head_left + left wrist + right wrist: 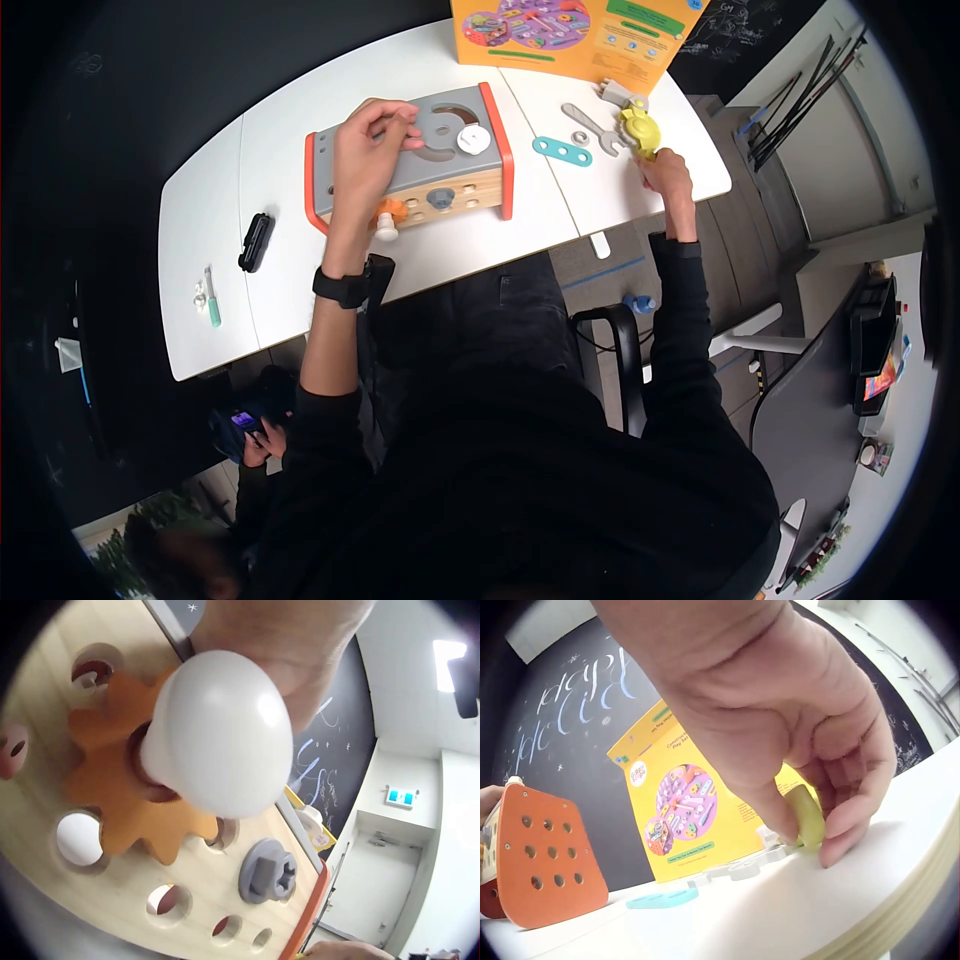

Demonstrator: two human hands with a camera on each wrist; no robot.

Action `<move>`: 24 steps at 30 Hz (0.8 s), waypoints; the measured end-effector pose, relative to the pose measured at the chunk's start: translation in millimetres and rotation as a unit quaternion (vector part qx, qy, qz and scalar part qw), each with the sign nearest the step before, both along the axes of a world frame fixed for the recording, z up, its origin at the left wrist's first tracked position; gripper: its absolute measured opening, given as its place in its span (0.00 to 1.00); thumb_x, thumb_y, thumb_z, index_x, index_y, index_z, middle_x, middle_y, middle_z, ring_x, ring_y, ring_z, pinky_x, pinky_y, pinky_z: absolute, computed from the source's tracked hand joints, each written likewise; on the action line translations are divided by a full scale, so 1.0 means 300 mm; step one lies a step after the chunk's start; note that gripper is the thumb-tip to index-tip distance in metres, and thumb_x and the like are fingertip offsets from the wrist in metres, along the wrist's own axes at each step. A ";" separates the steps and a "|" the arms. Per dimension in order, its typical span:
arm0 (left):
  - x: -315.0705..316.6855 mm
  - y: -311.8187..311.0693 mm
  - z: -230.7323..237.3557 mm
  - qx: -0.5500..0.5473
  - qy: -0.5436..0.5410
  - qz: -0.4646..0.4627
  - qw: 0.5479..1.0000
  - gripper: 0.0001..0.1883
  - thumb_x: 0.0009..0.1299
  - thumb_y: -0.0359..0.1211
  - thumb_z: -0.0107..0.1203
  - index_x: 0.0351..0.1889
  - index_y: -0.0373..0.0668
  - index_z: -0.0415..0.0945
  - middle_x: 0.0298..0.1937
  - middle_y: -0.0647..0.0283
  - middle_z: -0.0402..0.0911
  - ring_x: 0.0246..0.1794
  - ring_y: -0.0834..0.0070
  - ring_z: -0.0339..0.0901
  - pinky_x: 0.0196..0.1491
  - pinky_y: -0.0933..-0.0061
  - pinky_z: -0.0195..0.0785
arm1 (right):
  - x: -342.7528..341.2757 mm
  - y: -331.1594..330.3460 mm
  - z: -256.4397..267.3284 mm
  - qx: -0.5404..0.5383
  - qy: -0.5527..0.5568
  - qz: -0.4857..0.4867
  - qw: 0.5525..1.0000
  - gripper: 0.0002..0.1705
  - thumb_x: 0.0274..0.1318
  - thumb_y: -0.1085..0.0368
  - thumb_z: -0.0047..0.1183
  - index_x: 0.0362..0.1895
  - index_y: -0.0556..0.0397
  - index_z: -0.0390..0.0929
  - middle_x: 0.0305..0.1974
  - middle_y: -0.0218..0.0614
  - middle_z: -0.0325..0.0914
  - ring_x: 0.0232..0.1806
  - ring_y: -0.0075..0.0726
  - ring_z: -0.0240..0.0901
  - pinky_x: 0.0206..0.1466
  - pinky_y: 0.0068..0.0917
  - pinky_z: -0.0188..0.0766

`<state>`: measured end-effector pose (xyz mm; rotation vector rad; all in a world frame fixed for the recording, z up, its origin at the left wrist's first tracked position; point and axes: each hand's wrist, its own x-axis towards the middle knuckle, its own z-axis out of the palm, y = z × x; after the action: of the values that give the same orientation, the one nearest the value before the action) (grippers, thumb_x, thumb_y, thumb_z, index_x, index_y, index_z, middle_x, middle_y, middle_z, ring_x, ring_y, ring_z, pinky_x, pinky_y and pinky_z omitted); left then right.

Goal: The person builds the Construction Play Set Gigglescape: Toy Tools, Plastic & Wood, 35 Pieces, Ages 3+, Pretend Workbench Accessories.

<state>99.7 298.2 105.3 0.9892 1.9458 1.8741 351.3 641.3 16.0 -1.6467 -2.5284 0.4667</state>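
Observation:
My left hand (368,150) hovers over the grey top of a toy workbench (405,176) with orange-red end panels, its fingers loosely bent and nothing visible in them. On the wooden front below it, an orange gear (127,776) carries a white round-headed peg (225,735). A grey bolt (268,871) sits in a hole beside the gear, and a white disc (473,139) lies on the top. Off to the right, my right hand (668,176) pinches the near end of a yellow-green toy piece (640,130) between thumb and fingers, low over the table.
A grey toy wrench (595,127), a small grey nut (580,139) and a teal strip with holes (562,151) lie left of my right hand. The yellow box (580,40) stands behind. A black case (255,242) and a green-handled screwdriver (213,305) lie at left; another person's hands (262,443) hold a phone.

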 end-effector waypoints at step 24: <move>0.022 -0.016 0.132 0.021 0.337 0.035 0.941 0.31 0.68 0.37 0.64 0.68 0.43 0.68 0.57 0.59 0.79 0.48 0.71 0.81 0.49 0.71 0.78 | -0.122 -0.548 0.460 0.199 0.357 0.281 0.868 0.13 0.59 0.65 0.62 0.28 0.63 0.77 0.20 0.44 0.75 0.17 0.37 0.73 0.23 0.31 0.68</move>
<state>106.3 293.4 144.9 1.7776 2.3137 1.7553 314.8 476.8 153.9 -0.4364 -2.2384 0.4367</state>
